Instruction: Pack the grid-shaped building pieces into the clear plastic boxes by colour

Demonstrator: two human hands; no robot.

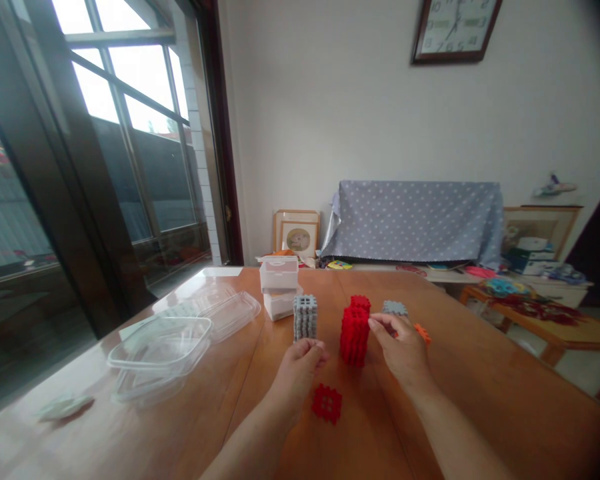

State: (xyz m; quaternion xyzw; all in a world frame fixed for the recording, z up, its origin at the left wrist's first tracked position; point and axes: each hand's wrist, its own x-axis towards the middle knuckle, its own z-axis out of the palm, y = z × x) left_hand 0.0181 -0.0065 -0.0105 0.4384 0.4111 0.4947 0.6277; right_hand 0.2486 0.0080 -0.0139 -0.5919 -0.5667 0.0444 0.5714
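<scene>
A tall stack of red notched square pieces (355, 337) stands on the table, with more red pieces just behind it. My right hand (399, 343) is at the stack's right side, thumb and fingertips together at its upper edge; whether a piece is between them is unclear. To the left rises a stack of grey pieces (305, 317). My left hand (305, 363) is in front of its base, fingers curled together, their contents hidden. One red piece (327, 403) lies flat nearer me. Behind my right hand are a grey piece (395, 308) and an orange piece (423, 334).
Clear plastic containers (160, 343) and lids lie at the left on the wooden table (220, 427). Small lidded boxes (279, 275) are stacked behind the grey stack. A pale crumpled item (65, 406) rests at the far left.
</scene>
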